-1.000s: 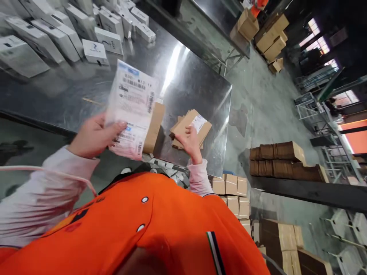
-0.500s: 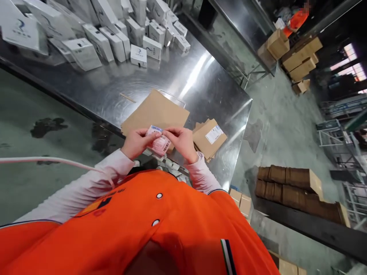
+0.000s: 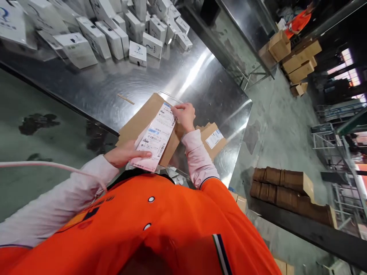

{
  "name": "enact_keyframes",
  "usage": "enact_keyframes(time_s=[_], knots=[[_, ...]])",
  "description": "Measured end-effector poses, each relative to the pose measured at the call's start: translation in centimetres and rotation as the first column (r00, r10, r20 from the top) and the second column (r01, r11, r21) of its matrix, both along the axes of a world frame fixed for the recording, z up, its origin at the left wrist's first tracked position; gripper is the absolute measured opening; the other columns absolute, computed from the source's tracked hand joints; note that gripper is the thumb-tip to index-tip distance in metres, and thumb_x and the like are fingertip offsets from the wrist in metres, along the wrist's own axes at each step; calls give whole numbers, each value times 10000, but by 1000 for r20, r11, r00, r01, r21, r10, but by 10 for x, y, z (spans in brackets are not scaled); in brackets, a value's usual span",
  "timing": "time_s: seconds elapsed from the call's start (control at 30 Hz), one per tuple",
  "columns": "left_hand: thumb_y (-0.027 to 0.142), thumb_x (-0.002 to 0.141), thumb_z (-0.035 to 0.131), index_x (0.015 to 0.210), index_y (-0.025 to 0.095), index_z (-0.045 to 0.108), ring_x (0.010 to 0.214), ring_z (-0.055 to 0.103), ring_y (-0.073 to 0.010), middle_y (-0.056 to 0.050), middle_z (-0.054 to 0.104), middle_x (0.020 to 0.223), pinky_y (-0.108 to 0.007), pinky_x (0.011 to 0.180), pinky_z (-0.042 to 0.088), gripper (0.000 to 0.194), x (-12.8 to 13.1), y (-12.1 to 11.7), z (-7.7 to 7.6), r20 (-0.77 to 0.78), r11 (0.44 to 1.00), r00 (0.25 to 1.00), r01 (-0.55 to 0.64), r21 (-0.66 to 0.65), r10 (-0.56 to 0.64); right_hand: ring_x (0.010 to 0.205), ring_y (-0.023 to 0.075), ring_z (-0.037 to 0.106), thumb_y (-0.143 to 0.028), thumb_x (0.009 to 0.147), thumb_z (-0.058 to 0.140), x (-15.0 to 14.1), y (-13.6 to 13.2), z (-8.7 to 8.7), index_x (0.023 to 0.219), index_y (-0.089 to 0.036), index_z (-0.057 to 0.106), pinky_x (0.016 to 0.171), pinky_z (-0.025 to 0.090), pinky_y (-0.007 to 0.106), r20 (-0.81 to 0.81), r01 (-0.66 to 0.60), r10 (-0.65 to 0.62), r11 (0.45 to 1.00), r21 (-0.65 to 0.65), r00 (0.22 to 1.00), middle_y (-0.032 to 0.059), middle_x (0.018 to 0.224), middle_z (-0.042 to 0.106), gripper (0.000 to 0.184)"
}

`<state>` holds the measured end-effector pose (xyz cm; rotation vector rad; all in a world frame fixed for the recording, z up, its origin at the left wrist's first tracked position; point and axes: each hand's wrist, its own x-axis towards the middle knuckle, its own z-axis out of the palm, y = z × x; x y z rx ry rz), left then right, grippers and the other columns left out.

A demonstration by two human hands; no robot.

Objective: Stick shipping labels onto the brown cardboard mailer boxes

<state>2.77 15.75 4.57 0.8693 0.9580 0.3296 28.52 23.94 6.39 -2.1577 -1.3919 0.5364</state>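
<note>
A long white-and-pink barcode label [image 3: 156, 137] lies stretched across a flat brown cardboard mailer [image 3: 143, 118] on the steel table [image 3: 212, 84]. My left hand [image 3: 126, 154] grips the label's lower end, and my right hand [image 3: 185, 116] has its fingers on the upper end. The label covers the mailer's middle, and my forearm hides part of the mailer's near side. Beyond my right sleeve sits a small stack of cardboard mailers [image 3: 213, 139], the top one bearing a white label.
Several white product boxes [image 3: 137, 53] crowd the far table. A small wooden stick [image 3: 126, 99] lies on the steel. A pale cord [image 3: 48, 164] crosses low on the left. Stacked brown cartons [image 3: 289, 191] stand on the floor to the right, and a person in orange [image 3: 298, 23] is far off.
The label, bunched small between my hands earlier, is now pulled out full length over the mailer. My right hand has moved farther up it, and my left hand has slid toward the near end.
</note>
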Motion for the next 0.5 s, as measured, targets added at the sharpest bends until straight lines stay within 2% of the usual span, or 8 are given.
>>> enact_keyframes(time_s=[0.13,0.23,0.37,0.5], knots=[[383,365,1055,907,152,813,1069,767,-417,-178,836,1076,-472,955,640,637,-8,-5,12,-26,1000,1000,10,-29,-10,1311,305,577,-454,923,743,-6,-12,-4,991,-191,835,1174,432,503,52,44,-45,999,21,998,98,1320,653,288],[371,359,1057,869,165,818,1108,754,-445,-174,837,1068,-454,940,647,599,-20,-8,17,-67,999,997,34,-43,-37,1306,301,577,-472,934,731,-13,-26,-7,1003,-208,846,1168,437,495,87,39,-41,999,24,995,91,1316,648,297],[394,426,1044,868,177,825,1098,761,-436,-166,836,1079,-443,920,653,539,-34,-13,8,-79,996,995,61,-60,-66,1305,300,580,-437,947,744,-22,-34,-11,1003,-234,859,1151,446,499,102,24,-21,999,-33,995,82,1314,657,241],[411,448,1040,864,171,827,1095,759,-433,-181,832,1087,-448,909,656,525,-33,-14,-1,-67,997,996,60,-52,-64,1319,306,568,-450,972,718,-26,-30,-9,1034,-233,858,1156,445,515,139,24,-17,999,-46,990,90,1350,636,266]])
